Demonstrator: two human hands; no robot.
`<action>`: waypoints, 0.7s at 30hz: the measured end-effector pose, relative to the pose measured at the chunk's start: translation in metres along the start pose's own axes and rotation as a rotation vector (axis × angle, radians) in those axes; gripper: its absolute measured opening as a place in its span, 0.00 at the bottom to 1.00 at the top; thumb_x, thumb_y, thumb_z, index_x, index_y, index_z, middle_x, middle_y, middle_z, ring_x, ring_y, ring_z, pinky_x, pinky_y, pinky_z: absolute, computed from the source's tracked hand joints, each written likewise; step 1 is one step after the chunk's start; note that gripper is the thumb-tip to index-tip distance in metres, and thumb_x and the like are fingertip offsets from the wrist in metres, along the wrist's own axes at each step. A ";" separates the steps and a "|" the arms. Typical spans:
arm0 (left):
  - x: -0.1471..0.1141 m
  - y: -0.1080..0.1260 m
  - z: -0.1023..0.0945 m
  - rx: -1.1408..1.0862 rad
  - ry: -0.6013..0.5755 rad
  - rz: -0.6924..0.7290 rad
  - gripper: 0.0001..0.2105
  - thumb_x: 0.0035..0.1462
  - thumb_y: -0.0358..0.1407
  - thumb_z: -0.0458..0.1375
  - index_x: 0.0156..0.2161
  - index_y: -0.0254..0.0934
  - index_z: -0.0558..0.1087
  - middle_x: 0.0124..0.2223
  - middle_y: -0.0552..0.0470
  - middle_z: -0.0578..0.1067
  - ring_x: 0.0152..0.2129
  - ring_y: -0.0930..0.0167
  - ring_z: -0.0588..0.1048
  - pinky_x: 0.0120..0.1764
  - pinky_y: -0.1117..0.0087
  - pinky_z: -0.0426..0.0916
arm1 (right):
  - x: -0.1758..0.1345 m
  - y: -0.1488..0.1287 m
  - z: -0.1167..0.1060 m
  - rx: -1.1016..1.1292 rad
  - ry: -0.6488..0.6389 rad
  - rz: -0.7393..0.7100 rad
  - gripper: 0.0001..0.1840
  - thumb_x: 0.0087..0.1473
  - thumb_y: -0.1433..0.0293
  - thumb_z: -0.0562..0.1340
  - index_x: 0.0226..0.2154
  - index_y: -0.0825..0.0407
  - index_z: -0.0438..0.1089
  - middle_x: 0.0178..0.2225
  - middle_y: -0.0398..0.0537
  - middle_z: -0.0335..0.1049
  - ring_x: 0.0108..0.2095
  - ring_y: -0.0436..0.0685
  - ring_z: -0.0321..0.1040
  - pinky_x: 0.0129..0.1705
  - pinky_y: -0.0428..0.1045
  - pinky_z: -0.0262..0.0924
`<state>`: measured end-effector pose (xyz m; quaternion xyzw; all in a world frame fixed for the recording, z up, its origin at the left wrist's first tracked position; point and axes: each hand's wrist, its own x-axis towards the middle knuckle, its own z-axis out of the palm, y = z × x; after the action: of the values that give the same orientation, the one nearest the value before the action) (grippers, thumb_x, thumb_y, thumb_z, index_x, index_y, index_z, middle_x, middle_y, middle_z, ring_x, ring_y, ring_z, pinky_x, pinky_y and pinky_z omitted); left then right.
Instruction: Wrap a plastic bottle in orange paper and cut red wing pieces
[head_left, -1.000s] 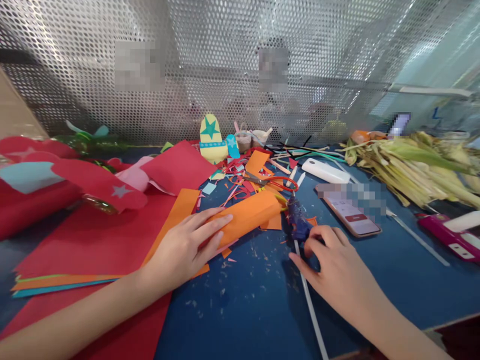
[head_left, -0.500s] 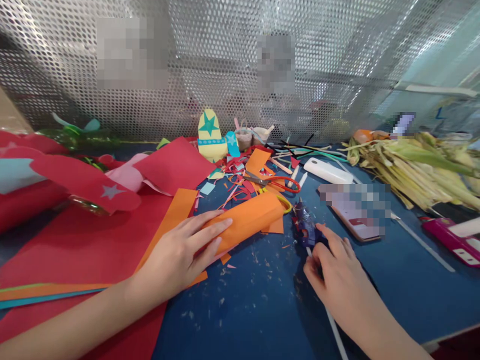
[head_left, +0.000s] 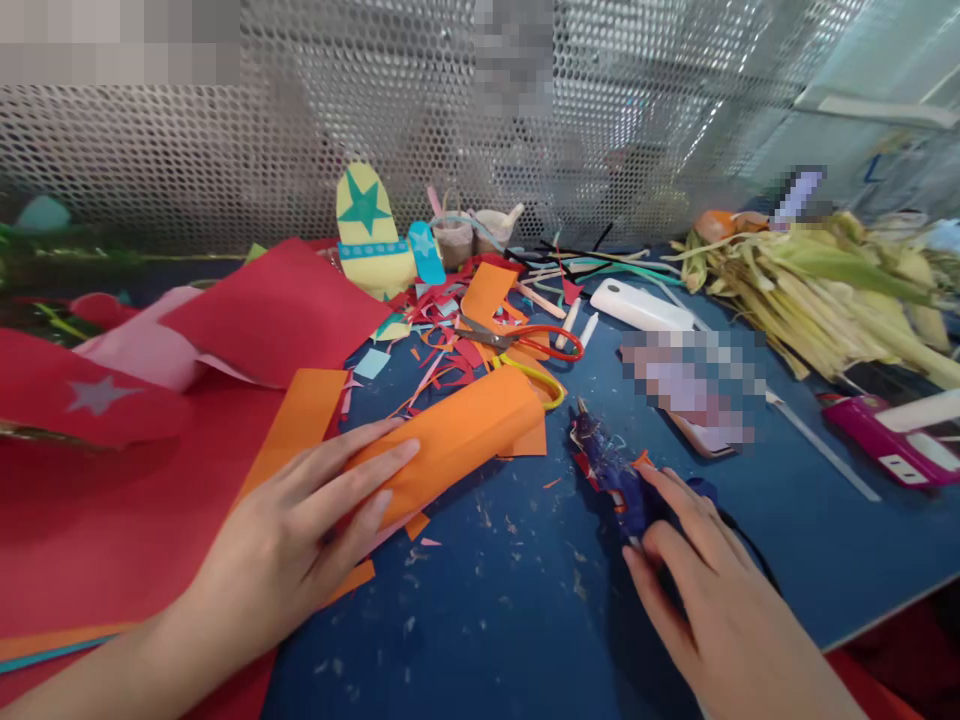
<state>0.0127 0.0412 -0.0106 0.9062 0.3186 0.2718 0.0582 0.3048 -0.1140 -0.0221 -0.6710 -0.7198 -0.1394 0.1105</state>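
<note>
Far left, big red paper (head_left: 82,540). Next, left hand (head_left: 277,525), fingers a little apart and bent over the near end of an orange paper roll (head_left: 465,430), holding it. Runs long and slanted, from under that hand away to the right, with its far end by a yellow handle (head_left: 555,395). Then a strip of blue table (head_left: 480,620). Then a blue glue gun (head_left: 607,465), near the roll but not touching it. Points its thin nose away and a bit left, back end toward the right hand (head_left: 697,570). Much closer to that hand than to the left one. Right thumb and fingers about the back end, bent partway; cannot tell how tight. Farther right, a phone (head_left: 709,437).
</note>
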 end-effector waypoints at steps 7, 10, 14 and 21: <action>0.001 -0.003 -0.004 0.004 -0.047 -0.007 0.22 0.63 0.33 0.50 0.60 0.54 0.62 0.59 0.54 0.68 0.49 0.65 0.75 0.50 0.65 0.72 | 0.005 -0.008 0.000 0.005 0.007 0.068 0.10 0.58 0.71 0.51 0.25 0.51 0.61 0.55 0.68 0.60 0.50 0.72 0.65 0.44 0.68 0.66; -0.001 -0.006 -0.004 0.000 -0.074 -0.010 0.24 0.63 0.33 0.50 0.61 0.56 0.59 0.60 0.55 0.67 0.50 0.66 0.73 0.51 0.65 0.72 | 0.006 -0.006 0.000 0.027 0.026 0.104 0.13 0.60 0.69 0.51 0.25 0.51 0.62 0.54 0.65 0.61 0.48 0.70 0.66 0.45 0.68 0.65; 0.000 -0.005 -0.004 0.003 -0.071 -0.006 0.25 0.63 0.33 0.50 0.62 0.57 0.57 0.60 0.55 0.66 0.50 0.67 0.73 0.51 0.65 0.71 | 0.007 -0.002 0.002 0.053 0.042 0.139 0.18 0.62 0.65 0.51 0.22 0.50 0.60 0.53 0.62 0.64 0.46 0.69 0.67 0.43 0.66 0.65; 0.001 -0.003 -0.004 0.013 -0.042 0.010 0.25 0.63 0.34 0.49 0.63 0.59 0.56 0.58 0.55 0.68 0.48 0.66 0.74 0.48 0.67 0.73 | 0.007 -0.002 0.002 0.080 0.043 0.124 0.15 0.60 0.64 0.54 0.22 0.49 0.59 0.56 0.63 0.62 0.50 0.69 0.65 0.46 0.65 0.63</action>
<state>0.0101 0.0441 -0.0077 0.9137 0.3144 0.2508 0.0574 0.3023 -0.1071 -0.0214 -0.7063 -0.6792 -0.1176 0.1612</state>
